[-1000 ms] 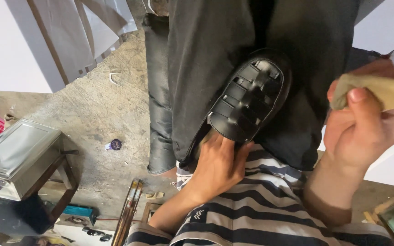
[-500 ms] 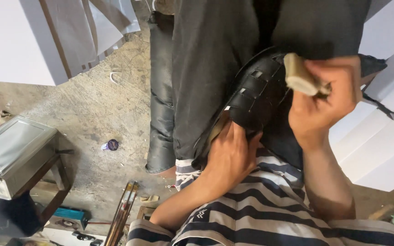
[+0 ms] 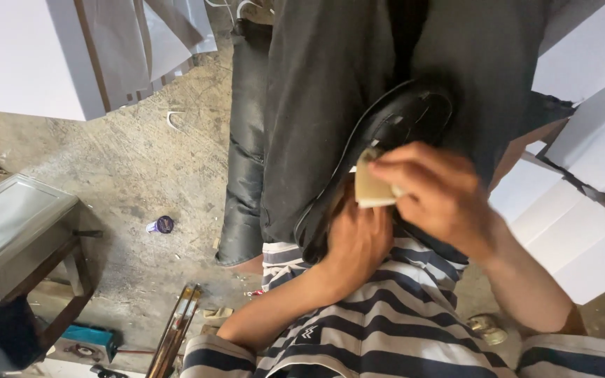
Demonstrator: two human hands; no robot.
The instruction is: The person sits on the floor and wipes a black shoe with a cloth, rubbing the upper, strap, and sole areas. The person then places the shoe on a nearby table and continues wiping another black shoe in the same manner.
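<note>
Right hand (image 3: 435, 196) lowered, cloth (image 3: 371, 185) on shoe (image 3: 400, 122)

Bare concrete floor (image 3: 134, 168) lies open to my left, with only a small purple-capped bottle (image 3: 160, 225) on it. A metal box on its wooden stand (image 3: 15, 234) blocks the far left. White boards (image 3: 582, 210) crowd my right side.

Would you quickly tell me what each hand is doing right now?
Left hand: gripping the black shoe from below.
Right hand: closed on a tan cloth against the shoe.
</note>
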